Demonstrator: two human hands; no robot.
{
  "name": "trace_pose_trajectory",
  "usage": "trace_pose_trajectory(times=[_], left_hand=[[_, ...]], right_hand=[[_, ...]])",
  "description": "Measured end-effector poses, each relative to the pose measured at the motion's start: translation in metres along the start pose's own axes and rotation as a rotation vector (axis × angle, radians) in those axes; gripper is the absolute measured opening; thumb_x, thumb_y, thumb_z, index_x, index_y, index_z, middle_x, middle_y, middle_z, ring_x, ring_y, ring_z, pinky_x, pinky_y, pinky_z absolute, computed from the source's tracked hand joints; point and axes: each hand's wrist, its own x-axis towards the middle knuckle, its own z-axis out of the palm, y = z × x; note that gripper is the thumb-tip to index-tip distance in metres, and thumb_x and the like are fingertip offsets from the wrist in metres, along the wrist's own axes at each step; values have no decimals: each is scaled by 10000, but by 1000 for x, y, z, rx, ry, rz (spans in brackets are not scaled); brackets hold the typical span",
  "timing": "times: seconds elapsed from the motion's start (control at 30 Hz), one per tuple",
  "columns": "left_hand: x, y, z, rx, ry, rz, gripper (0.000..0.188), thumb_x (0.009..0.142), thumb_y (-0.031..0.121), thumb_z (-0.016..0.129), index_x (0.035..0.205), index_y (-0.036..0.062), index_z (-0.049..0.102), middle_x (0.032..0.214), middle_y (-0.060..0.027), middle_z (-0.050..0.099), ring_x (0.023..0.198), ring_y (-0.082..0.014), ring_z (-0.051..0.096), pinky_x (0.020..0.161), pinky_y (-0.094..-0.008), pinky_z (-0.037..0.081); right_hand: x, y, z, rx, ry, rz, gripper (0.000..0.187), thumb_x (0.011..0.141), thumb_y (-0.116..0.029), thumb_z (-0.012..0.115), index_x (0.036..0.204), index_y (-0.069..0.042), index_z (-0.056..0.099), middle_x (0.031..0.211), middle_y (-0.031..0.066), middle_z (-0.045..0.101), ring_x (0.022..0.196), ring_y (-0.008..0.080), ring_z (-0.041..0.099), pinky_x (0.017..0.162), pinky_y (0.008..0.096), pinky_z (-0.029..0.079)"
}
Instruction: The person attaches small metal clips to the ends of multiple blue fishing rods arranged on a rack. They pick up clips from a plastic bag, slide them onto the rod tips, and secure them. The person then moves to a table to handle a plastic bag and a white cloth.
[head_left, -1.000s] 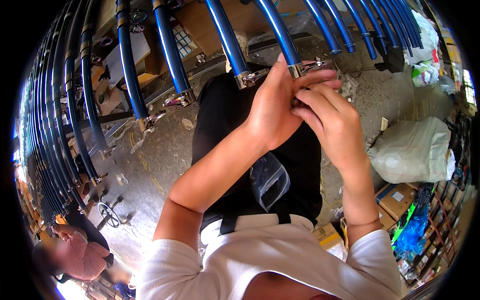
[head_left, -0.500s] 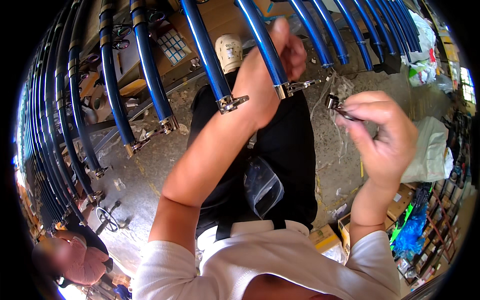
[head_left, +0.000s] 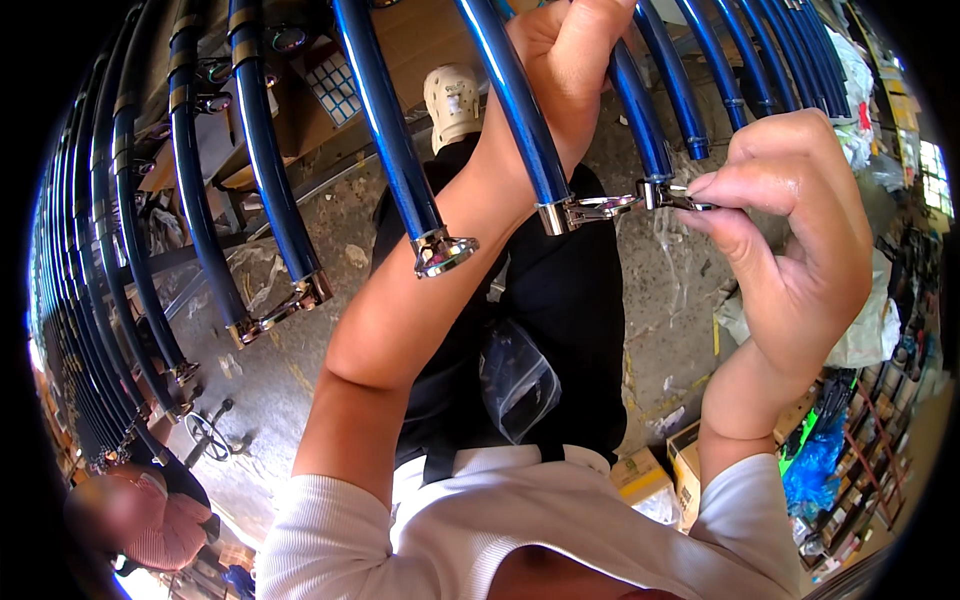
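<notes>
In the head view, the right hand (head_left: 800, 205) pinches a metal rod guide (head_left: 653, 195) between thumb and index finger, the other fingers folded back toward the palm. The guide's bright collar meets the lower end of a blue fishing-rod section (head_left: 640, 120), which slants down from the upper edge. The left hand (head_left: 560, 75) is raised behind the neighbouring rod (head_left: 510, 110) and seems closed around that same rod section, though the frame edge cuts off its top.

The neighbouring rod already carries a ring guide (head_left: 600, 207), its loop lying just beside the held guide's collar. Further left, another rod (head_left: 385, 130) ends in a second ring guide (head_left: 445, 257), in front of the left forearm. To the right of the held guide, a rod (head_left: 675, 85) has a bare lower end.

Below the rods, a clear plastic bag (head_left: 520, 385) lies against the person's black trousers (head_left: 590, 330), and a cream clog (head_left: 452, 100) shows beyond the left forearm. At lower right are a cardboard box (head_left: 640, 475) and a blue plastic bag (head_left: 812, 485); at lower left, a co-worker (head_left: 165, 530) wears a reddish top.
</notes>
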Motion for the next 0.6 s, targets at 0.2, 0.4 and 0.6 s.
trace_pose_trajectory(times=[0.2,0.4,0.6], left_hand=[[-6,-10,2,-176,-23,86,478,961,331,451,599,27,524,595,-44,499,607,-145,466,609,-293,345],[-11,-9,5,-294,-25,52,465,966,302,457,587,38,509,588,-44,494,587,-145,453,592,-300,346],[-16,-2,5,-257,39,59,478,968,298,461,573,35,522,536,-49,481,529,-148,443,559,-306,352]], right_hand=[[-4,3,2,32,63,-70,213,688,-104,769,815,-3,632,775,87,553,704,202,498,620,287,392],[-8,-1,5,-68,100,-88,296,666,-171,806,848,-9,638,814,76,575,740,211,517,659,301,421],[-6,-6,11,-15,72,19,547,475,-195,890,920,-21,626,912,73,596,852,214,554,740,298,448]])
